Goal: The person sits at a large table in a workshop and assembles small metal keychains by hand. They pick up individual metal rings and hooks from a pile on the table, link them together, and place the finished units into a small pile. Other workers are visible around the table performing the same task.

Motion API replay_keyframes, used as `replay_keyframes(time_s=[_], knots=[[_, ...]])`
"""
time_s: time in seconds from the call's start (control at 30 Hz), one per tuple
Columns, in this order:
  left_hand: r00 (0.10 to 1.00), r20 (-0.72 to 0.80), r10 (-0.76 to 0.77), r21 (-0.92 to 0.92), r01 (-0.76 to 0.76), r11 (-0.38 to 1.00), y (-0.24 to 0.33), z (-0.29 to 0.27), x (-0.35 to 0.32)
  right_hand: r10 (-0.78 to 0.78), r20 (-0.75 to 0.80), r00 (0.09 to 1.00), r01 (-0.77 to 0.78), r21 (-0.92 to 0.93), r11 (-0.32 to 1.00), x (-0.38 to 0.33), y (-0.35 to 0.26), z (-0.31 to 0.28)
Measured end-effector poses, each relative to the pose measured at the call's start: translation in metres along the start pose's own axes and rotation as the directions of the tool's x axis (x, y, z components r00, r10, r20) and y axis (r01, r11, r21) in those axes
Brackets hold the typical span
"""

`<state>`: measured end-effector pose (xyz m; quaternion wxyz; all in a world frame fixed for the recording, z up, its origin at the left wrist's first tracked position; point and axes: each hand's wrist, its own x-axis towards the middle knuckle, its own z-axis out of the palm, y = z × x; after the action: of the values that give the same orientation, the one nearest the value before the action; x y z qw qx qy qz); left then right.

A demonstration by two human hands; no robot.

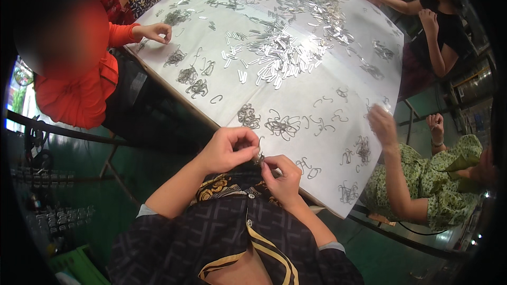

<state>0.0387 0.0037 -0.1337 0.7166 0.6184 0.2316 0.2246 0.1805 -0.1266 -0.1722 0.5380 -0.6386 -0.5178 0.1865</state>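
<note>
Head view: the left hand [227, 150] and right hand [285, 177] — both closed in a pinch — hold small metal pieces [259, 159] at the near edge of the desk [240, 96]. Curved wire hooks [283, 125] lie beyond.

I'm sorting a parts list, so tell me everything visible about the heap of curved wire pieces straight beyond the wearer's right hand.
The heap is a loose tangle of thin, dark grey, hook-like pieces that look like metal wire. They lie crossed over one another, with curved ends poking out around the edges. It rests on the white tabletop, beyond the right hand and right of a tighter clump of similar pieces. No hand touches it. An exact count isn't possible.
</note>
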Motion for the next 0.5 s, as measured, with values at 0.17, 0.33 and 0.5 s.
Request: replay_keyframes(time_s=[0.17,0.33,0.5], knots=[[0.994,-0.058,0.088,0.194,-0.075,0.978,-0.014,0.002,-0.018,-0.04,0.02,0.999,0.04,-0.003,0.999,0.001,-0.001,0.005],[0.965,-0.09,0.248,0.369,-0.199,0.908,-0.013,0.006,-0.02,-0.091,0.04,0.995,0.093,-0.062,0.994,0.01,-0.003,0.007],[0.913,-0.043,0.405,0.358,-0.364,0.86,-0.022,-0.002,-0.016,-0.192,0.141,0.971,0.201,-0.052,0.978,0.023,0.005,0.009]])
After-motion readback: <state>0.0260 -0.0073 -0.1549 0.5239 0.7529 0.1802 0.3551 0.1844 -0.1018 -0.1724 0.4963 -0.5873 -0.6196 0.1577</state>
